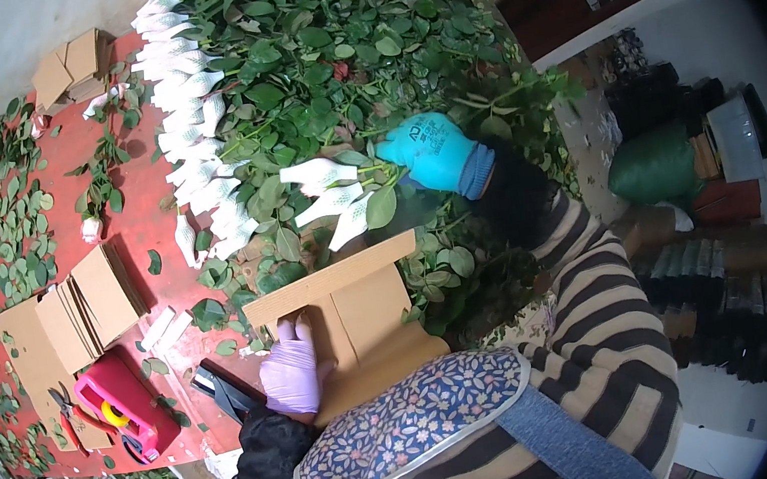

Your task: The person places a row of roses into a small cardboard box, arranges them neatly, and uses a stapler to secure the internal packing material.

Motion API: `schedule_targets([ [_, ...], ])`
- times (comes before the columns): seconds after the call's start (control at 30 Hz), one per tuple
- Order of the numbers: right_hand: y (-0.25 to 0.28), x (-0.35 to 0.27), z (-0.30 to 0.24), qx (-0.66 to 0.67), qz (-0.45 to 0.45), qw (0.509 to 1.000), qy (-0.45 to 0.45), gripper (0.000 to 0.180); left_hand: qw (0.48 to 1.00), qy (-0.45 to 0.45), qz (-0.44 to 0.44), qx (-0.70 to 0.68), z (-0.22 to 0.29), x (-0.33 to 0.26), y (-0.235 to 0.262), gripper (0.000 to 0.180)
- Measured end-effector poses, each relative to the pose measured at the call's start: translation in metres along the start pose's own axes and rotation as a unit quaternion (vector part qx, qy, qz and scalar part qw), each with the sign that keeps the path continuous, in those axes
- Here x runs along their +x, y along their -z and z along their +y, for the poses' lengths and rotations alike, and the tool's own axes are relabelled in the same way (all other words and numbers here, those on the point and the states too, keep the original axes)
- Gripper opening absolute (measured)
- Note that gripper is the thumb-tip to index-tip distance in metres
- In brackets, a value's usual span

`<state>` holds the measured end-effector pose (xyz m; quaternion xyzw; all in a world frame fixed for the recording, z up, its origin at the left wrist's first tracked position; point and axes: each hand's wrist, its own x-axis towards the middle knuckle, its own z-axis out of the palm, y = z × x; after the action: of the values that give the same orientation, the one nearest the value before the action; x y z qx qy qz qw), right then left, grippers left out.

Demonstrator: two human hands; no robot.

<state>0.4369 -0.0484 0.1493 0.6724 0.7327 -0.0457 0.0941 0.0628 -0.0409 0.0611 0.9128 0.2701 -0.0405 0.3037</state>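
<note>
The red surface [147,178] sits against a pale wall, with a green bundle [650,166] and stacked dark packages [718,300] on the right side of the room. A heap of leafy stems [313,58] covers the surface's far right part; a row of white-netted flower heads [191,119] lines its left edge.

The right hand [435,155], in a blue glove, appears clenched on the stems of three netted flowers [329,204]; its fingertips are not fully visible. The three heads lie left of the fingers, long axes roughly left to right, the nearest slanting toward the wearer. The right hand is the nearer to them.

The folded cardboard [370,313] lies directly on the wearer's side of these heads, its far flap raised between them and the left hand [290,375]. That hand, in a lilac glove, rests on the cardboard's left portion, fingers extended and not clenched, pointing toward the flap.

Left of it: a black tool [227,393], a pink tape dispenser [158,419], red-handled cutters [69,434] and a stack of cardboard pieces [95,303].
</note>
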Motion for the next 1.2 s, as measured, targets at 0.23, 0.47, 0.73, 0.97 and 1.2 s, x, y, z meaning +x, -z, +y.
schedule_targets([
  [0.23, -0.034, 0.031, -0.013, -0.034, -0.058, 0.997, 0.025, 0.021, 1.0, 0.006, -0.005, -0.014, -0.002, 0.001, 0.0, 0.078],
  [0.47, -0.05, 0.036, -0.011, -0.029, -0.064, 0.998, 0.002, 0.021, 1.0, 0.016, -0.012, -0.024, 0.004, 0.001, 0.004, 0.077],
  [0.73, -0.06, -0.025, 0.029, -0.047, -0.03, 0.998, -0.007, 0.023, 1.0, 0.022, -0.012, -0.016, 0.001, 0.002, -0.001, 0.081],
  [0.97, 0.031, -0.02, 0.016, 0.057, 0.057, 0.993, -0.082, 0.023, 1.0, 0.01, 0.005, 0.0, -0.01, 0.004, -0.008, 0.084],
  [1.2, 0.008, 0.032, -0.02, 0.141, -0.023, 0.989, 0.04, 0.053, 0.997, -0.003, 0.056, -0.047, -0.019, -0.002, -0.004, 0.057],
])
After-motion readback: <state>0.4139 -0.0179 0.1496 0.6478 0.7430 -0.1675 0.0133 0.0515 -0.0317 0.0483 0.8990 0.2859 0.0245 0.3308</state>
